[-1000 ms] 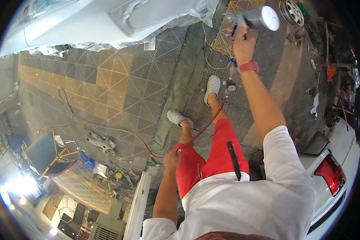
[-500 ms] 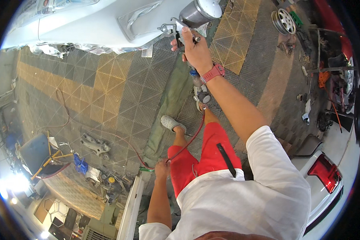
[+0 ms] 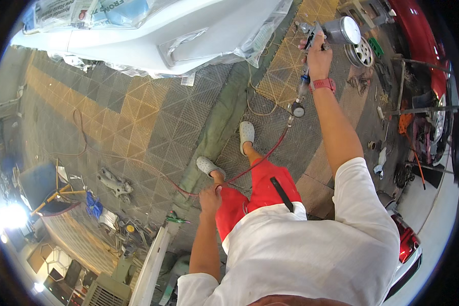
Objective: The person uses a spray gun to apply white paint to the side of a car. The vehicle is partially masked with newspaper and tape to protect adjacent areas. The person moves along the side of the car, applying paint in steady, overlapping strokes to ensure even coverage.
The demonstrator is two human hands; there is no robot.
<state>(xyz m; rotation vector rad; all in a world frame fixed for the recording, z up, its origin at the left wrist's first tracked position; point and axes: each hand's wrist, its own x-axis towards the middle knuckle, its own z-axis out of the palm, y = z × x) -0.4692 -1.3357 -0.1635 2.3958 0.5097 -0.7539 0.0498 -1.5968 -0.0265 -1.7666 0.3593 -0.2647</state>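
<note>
A spray gun (image 3: 337, 31) with a silver cup and white lid is gripped in my right hand (image 3: 319, 60), arm stretched out to the far right. Beneath that hand hang a blue-and-clear inline filter (image 3: 303, 85) and a round gauge (image 3: 298, 110). From there a red air hose (image 3: 273, 151) curves back to my left hand (image 3: 210, 199), whose fingers are closed around it beside my thigh. A white car bumper or body panel (image 3: 122, 50), edged with newspaper and plastic masking (image 3: 262, 38), lies left of the gun, apart from it.
A wheel rim (image 3: 361, 53) lies beyond my right hand, near a red car body (image 3: 418, 30). On the left are a chair-like stand (image 3: 46, 191), a metal part (image 3: 115, 183) and a bright lamp (image 3: 9, 218). The hose trails across the tiled floor (image 3: 132, 122).
My right hand has swung right with the spray gun, away from the white panel. The gauge and hose followed. My left hand stays on the hose, slightly higher, and my feet are now both in view.
</note>
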